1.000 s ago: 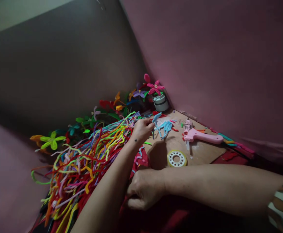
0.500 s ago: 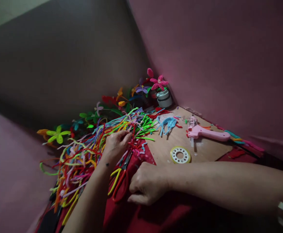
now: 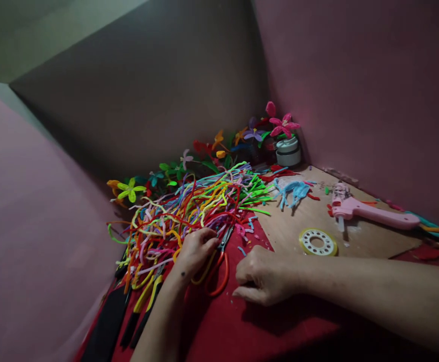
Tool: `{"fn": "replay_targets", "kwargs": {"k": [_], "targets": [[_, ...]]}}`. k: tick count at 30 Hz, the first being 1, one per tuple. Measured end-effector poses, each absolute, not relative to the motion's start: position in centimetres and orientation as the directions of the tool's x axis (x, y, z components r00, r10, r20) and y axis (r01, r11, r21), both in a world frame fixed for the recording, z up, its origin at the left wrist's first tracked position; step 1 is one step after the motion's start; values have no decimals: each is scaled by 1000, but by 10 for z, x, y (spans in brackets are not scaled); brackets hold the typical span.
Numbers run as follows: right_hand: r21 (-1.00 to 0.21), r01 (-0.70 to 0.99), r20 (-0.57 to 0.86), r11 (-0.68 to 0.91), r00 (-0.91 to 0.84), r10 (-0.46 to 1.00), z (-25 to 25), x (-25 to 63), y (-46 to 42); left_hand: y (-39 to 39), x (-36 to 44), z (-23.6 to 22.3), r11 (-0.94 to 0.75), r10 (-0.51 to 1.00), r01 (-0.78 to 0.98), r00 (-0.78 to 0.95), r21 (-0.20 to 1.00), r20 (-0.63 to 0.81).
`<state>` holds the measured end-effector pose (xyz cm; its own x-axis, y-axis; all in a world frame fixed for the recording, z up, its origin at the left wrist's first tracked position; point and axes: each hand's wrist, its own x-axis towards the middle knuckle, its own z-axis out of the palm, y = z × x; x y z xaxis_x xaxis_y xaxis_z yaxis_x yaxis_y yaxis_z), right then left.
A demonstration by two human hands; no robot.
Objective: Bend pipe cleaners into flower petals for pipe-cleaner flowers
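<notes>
My left hand [image 3: 198, 247] is at the near edge of a heap of colored pipe cleaners [image 3: 189, 203], thumb and fingers pressed together. Whatever they pinch, if anything, is too small to make out. Right beside its fingertips lie scissors [image 3: 219, 281] with red and yellow handles, blades toward the heap; I cannot tell whether they touch. My right hand [image 3: 262, 275] rests curled closed over the red cloth [image 3: 219, 327], right of the scissors. Its fingers hide anything inside. Small cut pieces [image 3: 244, 231] are scattered between the hands and the heap.
On a wooden board [image 3: 366, 241] lie a pink glue gun [image 3: 373, 213], a tape roll [image 3: 318, 243] and a light blue fuzzy bundle [image 3: 293, 191]. Pipe-cleaner flowers [image 3: 130, 190] and a grey-white jar [image 3: 288, 152] line the back wall. Yellow-black pliers [image 3: 144, 304] lie at left.
The view has swung left, so everything appears farther right. My left hand has drawn back from over the heap to its near edge by the scissors. My right hand has barely moved.
</notes>
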<state>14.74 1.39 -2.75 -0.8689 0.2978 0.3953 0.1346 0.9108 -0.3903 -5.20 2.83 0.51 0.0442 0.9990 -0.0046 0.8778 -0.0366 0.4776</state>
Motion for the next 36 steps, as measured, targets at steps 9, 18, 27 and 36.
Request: {"fn": "replay_targets", "kwargs": {"k": [9,18,27,36], "targets": [[-394,131,379,910,-879,290,-26,147,14,15,-41,6,-133,991,991,133,5,-32],[-392,111,425,913,-859,287,-27,147,12,15,-32,-6,-217,976,976,217,16,-10],[-383,146,366,912,-882,295,-27,148,13,9,-22,-7,-112,994,994,112,-6,-3],[-418,155,346,895,-884,314,-24,148,12,3,-13,-15,-153,988,986,155,-68,27]]}}
